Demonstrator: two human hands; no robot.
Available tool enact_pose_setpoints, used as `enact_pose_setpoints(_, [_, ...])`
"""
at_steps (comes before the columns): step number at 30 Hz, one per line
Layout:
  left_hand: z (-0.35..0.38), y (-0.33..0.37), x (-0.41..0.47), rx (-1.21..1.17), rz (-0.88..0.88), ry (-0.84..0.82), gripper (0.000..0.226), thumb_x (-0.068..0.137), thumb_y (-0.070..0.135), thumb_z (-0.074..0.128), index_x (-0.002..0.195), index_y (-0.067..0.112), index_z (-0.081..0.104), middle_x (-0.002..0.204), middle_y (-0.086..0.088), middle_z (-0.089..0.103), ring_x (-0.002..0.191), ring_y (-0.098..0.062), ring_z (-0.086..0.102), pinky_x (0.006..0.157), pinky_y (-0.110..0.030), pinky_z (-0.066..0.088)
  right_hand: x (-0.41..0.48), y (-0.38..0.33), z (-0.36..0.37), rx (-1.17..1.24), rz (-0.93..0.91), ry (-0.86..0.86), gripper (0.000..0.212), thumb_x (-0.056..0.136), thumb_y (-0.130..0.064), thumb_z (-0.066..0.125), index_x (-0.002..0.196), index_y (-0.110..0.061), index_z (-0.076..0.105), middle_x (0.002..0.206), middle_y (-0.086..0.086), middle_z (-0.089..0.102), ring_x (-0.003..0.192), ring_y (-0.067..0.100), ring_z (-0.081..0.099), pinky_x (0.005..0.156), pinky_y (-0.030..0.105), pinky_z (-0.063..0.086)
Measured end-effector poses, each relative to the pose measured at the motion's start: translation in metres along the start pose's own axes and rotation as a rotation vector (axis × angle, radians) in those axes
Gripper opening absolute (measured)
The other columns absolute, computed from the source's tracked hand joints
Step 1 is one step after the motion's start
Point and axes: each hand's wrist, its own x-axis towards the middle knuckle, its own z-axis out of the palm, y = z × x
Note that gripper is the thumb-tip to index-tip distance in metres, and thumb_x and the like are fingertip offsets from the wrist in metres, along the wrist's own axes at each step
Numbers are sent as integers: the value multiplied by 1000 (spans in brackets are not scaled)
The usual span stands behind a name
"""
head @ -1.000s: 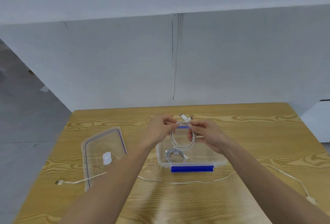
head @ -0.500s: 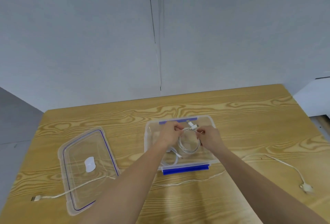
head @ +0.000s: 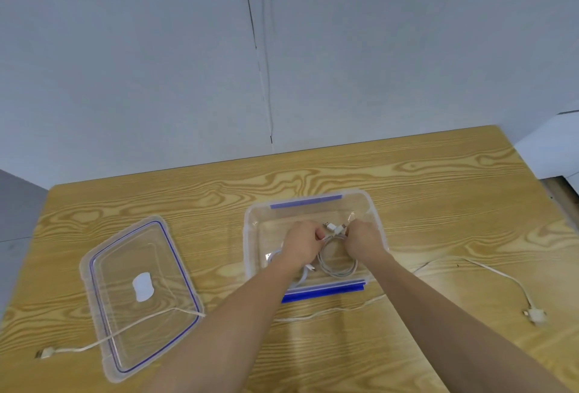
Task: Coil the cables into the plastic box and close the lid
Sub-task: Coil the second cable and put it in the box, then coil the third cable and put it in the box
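Observation:
A clear plastic box [head: 250, 236] with blue clips stands open at the table's middle. Both my hands are inside it, holding one coiled white cable [head: 336, 267] at its top. My left hand [head: 302, 244] pinches the coil's left side and my right hand [head: 363, 240] grips the end with the plugs. The loop hangs down onto the box floor. Another coiled cable [head: 275, 256] lies in the box, partly hidden under my left wrist. The clear lid [head: 138, 295] with a blue seal lies flat to the left.
A long white cable [head: 438, 267] lies loose on the wooden table [head: 438, 198], running from a plug at the left [head: 44, 354], under the lid, past the box front, to a connector at the right [head: 535, 316]. A grey wall stands behind the table.
My hands have lowered the coiled cable from above the box down into it. The camera has tilted down and moved closer.

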Motion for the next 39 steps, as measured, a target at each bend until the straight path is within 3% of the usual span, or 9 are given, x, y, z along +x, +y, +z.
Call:
enact_pose_setpoints(4, [0,1,-4,132,13,-16,11,84,11,58,84,12,70,91,-7,71,88,-25,63,80,-37,53,-3,-3,4,-33,15,14,9,90,-10,48,88,-6,56,93,12,62,83,26,57,64,28,39])
enact_pose_setpoints(7, [-3,0,-11,201,55,-21,15,88,16,54,91,13,68,95,-7,71,92,-25,62,82,-39,52,-8,-3,8,-49,-3,31,16,92,-13,45,91,-4,59,93,12,61,79,24,54,66,29,39])
enact_pose_setpoints(12, [-14,3,-31,285,124,15,23,93,20,46,94,10,66,93,-10,69,89,-28,61,77,-40,51,-22,1,4,-1,-119,44,21,89,-9,41,68,-10,42,74,5,48,74,25,50,54,28,32])
enact_pose_setpoints(14, [-18,5,-41,393,151,87,26,95,22,42,96,10,64,95,-9,66,91,-28,60,77,-39,47,-34,0,2,-48,-204,110,15,91,-11,41,81,-6,51,85,9,52,79,25,50,63,31,38])
enact_pose_setpoints(18, [-20,3,-68,619,175,350,32,97,31,36,103,13,62,104,-7,64,103,-27,55,89,-41,37,-58,-9,7,-216,-397,309,30,93,-19,42,116,-9,58,110,11,59,108,30,51,80,39,42])
enact_pose_setpoints(24, [-33,-12,-113,662,88,515,13,75,31,68,73,18,67,71,-1,66,74,-23,63,66,-38,48,-89,-32,18,-257,-611,443,11,76,-19,67,77,-9,65,76,9,62,73,30,60,62,41,45])
enact_pose_setpoints(28, [-43,-37,-144,629,64,606,11,74,24,69,80,15,67,76,-4,67,75,-26,64,66,-38,50,-107,-52,35,-259,-762,491,11,73,-21,69,75,-11,65,68,5,60,64,27,59,58,38,47])
enact_pose_setpoints(36, [-69,-110,-208,607,-97,664,15,82,20,61,92,10,66,87,-8,67,86,-29,63,70,-41,50,-147,-117,80,-378,-926,397,24,66,-28,75,79,-9,67,71,7,63,66,29,61,56,37,47])
enact_pose_setpoints(39, [-78,-137,-226,569,-156,651,15,85,16,55,93,8,64,88,-10,64,85,-31,61,69,-41,47,-152,-137,96,-447,-925,297,27,80,-30,61,95,-8,66,88,11,64,86,33,60,71,41,45])
